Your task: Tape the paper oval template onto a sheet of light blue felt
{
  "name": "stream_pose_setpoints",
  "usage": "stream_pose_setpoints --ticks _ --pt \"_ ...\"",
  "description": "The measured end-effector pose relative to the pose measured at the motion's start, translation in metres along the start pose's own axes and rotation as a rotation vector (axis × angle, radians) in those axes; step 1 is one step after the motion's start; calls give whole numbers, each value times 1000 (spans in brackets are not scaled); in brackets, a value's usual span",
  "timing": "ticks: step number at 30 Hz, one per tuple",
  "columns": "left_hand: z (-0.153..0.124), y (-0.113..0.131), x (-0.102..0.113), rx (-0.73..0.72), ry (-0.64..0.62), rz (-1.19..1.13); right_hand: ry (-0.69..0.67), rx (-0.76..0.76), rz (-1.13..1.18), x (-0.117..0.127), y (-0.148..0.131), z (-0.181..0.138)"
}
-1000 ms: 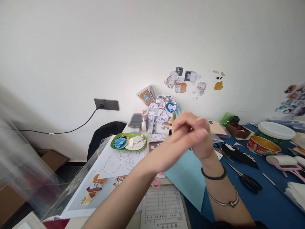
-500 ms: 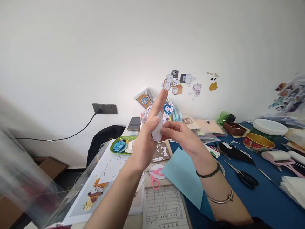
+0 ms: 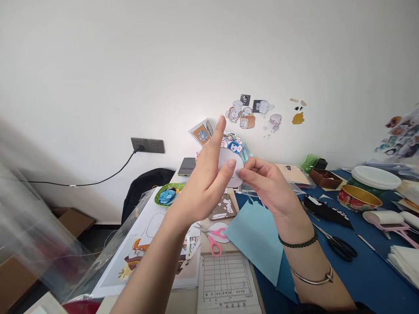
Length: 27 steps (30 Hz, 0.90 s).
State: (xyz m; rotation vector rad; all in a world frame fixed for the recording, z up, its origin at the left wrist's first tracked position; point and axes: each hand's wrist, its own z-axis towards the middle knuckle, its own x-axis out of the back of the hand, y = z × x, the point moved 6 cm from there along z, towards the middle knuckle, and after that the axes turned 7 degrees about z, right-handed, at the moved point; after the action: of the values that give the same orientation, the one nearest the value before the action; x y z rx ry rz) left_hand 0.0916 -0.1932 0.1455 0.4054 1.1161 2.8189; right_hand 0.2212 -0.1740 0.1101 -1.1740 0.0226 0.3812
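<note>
By the white wall (image 3: 98, 65) I see the left hand (image 3: 204, 185), fingers straight, thumb apart; to the right, above the counter (image 3: 369, 279), a paper piece (image 3: 231, 155), probably light, easily creased, best held where the right hand (image 3: 274, 188) pinches its right edge.

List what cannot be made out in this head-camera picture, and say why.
Head view: the left part of the white cutout, hidden behind the left hand.
Head view: the right side of the green tray, behind the same hand.
Head view: the printed form's wording, too small to read.
Head view: details of the far-right wall pictures, blurred.
</note>
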Motion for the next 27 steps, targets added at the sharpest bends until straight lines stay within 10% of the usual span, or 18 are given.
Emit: stream_pose_setpoints --ticks 17,27 --pt "11 -25 3 192 7 -566 192 158 -11 37 -33 -9" --pt "1 -11 -28 204 51 -714 146 101 -236 -23 12 -5"
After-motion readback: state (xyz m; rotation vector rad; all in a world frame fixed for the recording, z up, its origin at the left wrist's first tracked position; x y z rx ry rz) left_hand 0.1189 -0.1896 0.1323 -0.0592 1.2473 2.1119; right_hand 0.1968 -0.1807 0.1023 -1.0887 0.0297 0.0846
